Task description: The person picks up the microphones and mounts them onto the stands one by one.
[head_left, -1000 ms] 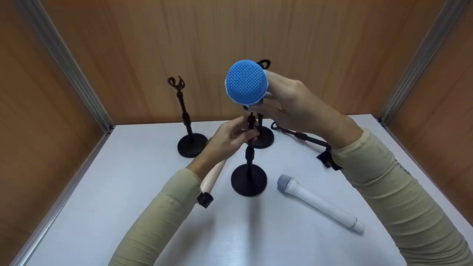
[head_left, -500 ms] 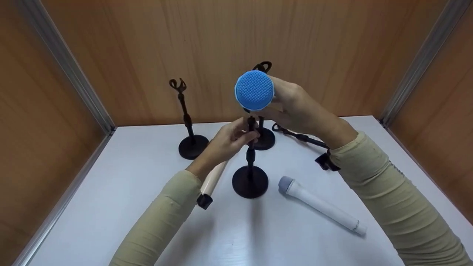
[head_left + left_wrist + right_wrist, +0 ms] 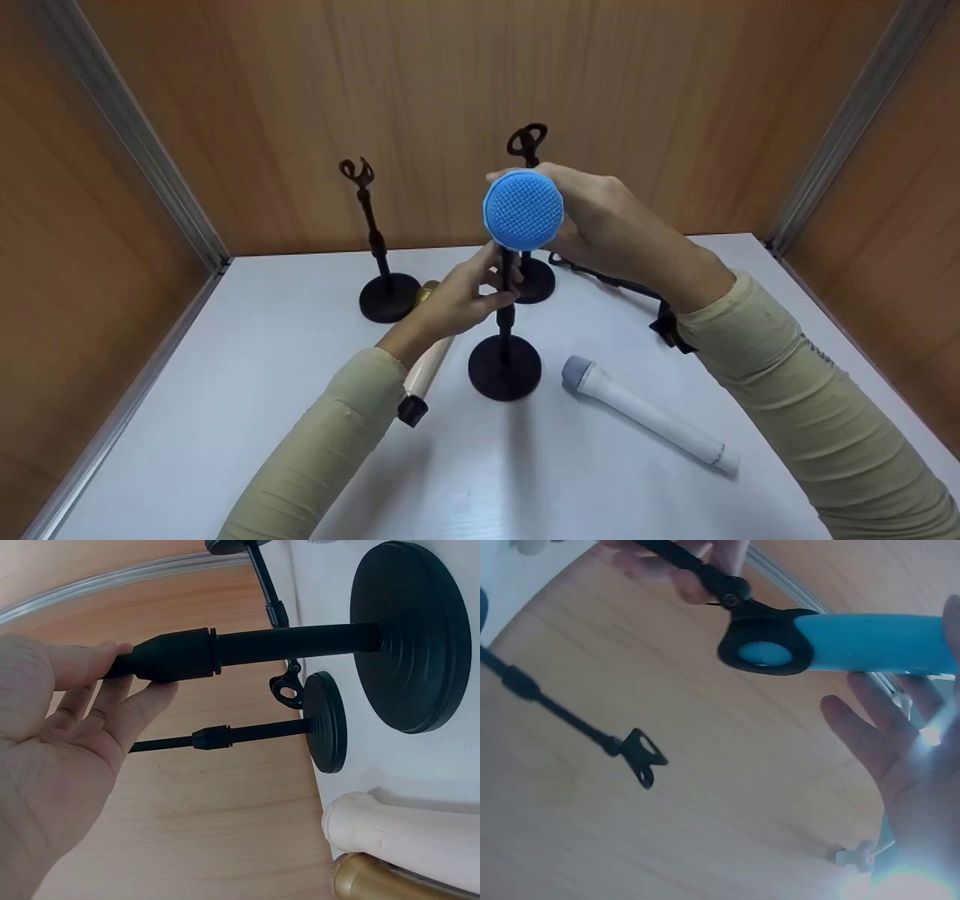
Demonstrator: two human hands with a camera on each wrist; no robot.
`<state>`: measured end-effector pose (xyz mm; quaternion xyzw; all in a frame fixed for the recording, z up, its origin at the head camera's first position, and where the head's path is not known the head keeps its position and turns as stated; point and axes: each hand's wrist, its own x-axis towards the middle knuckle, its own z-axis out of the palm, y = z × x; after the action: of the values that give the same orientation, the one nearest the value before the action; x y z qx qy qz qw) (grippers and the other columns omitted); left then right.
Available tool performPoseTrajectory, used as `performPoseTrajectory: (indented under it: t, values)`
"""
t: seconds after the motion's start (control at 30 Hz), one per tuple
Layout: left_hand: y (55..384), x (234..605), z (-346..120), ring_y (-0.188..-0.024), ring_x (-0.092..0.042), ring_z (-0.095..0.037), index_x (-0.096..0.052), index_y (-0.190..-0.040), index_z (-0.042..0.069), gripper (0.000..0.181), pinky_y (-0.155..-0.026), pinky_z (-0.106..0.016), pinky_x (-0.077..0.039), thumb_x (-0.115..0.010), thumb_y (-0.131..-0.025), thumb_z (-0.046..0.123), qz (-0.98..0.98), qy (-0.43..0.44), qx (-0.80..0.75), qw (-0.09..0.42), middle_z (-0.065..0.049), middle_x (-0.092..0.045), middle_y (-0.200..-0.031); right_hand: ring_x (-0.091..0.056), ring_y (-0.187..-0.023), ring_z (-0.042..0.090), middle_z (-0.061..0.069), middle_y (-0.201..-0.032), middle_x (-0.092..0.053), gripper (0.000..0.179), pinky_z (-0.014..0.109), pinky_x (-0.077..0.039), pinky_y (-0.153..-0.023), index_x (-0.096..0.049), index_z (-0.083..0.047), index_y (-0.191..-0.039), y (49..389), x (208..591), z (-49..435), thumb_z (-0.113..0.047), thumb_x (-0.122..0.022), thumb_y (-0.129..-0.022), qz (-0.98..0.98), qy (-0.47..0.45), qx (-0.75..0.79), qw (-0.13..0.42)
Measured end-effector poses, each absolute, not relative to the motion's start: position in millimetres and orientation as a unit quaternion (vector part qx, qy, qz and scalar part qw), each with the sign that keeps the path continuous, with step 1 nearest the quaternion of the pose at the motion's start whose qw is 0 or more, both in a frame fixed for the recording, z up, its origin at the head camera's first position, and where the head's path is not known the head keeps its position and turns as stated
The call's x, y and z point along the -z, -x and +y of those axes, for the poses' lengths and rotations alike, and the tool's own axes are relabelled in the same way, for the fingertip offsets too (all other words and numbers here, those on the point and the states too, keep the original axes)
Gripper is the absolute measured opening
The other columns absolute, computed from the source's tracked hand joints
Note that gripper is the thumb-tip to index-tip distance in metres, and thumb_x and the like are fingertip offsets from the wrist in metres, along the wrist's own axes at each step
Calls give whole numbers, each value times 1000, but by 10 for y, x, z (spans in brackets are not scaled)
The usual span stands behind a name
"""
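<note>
My left hand (image 3: 459, 300) pinches the pole of a black microphone stand (image 3: 505, 367) with a round base, upright on the table. In the left wrist view its fingertips are at the pole's thicker collar (image 3: 180, 656). My right hand (image 3: 607, 221) holds a blue microphone (image 3: 523, 210), its round mesh head facing the head camera and hiding the stand's top. In the right wrist view the blue handle (image 3: 870, 641) sits in the stand's black clip (image 3: 769, 641), with my right thumb and fingers about the handle farther along.
Two more stands, one at the left (image 3: 386, 296) and one behind (image 3: 534, 281), stand upright. Another stand (image 3: 622, 283) lies under my right arm. A white microphone (image 3: 652, 416) with a grey head lies at the right. A pale, gold-ended microphone (image 3: 429, 367) lies beneath my left arm.
The blue microphone has come down and slightly right with my right hand, its head now covering the stand's top. My left hand has dropped slightly on the pole.
</note>
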<state>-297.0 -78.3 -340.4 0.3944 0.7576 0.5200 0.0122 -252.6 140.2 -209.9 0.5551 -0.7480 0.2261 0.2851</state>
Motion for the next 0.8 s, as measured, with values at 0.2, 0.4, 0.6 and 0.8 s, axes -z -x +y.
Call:
performPoseTrajectory:
  t: [0.2,0.4,0.6,0.8]
  values:
    - [2991,3410,-814,-108,-65,-36,-46,-136,8,46,-88,-37,-58,-61,-96,-9,756,-375,-536,26,-14,-57,-117,-63,-121,32,18,-129,-65,51,44,-52,-99,-56,3,-135,2529,2094,1444,-2,-77,-89,-780,-523,-217,266]
    - [3001,3394,-814,-110,-65,-27,-44,-137,10,47,-90,-36,-57,-61,-97,-6,768,-369,-522,28,-13,-56,-119,-64,-120,31,17,-127,-66,52,44,-53,-98,-57,3,-135,2555,2096,1435,-4,-78,-88,-797,-506,-218,247]
    - [3009,3387,-812,-108,-65,-26,-39,-145,9,54,-89,-34,-58,-61,-98,-5,774,-366,-515,21,-11,-57,-117,-66,-116,32,17,-120,-68,43,46,-54,-97,-57,2,-128,2560,2092,1377,-7,-76,-91,-821,-473,-227,226]
    - [3013,3380,-809,-104,-66,-25,-29,-156,9,68,-88,-34,-58,-61,-97,-6,772,-375,-513,11,-11,-59,-117,-65,-118,33,16,-123,-68,38,48,-53,-98,-58,-2,-127,2556,2073,1343,-8,-74,-93,-836,-451,-212,230]
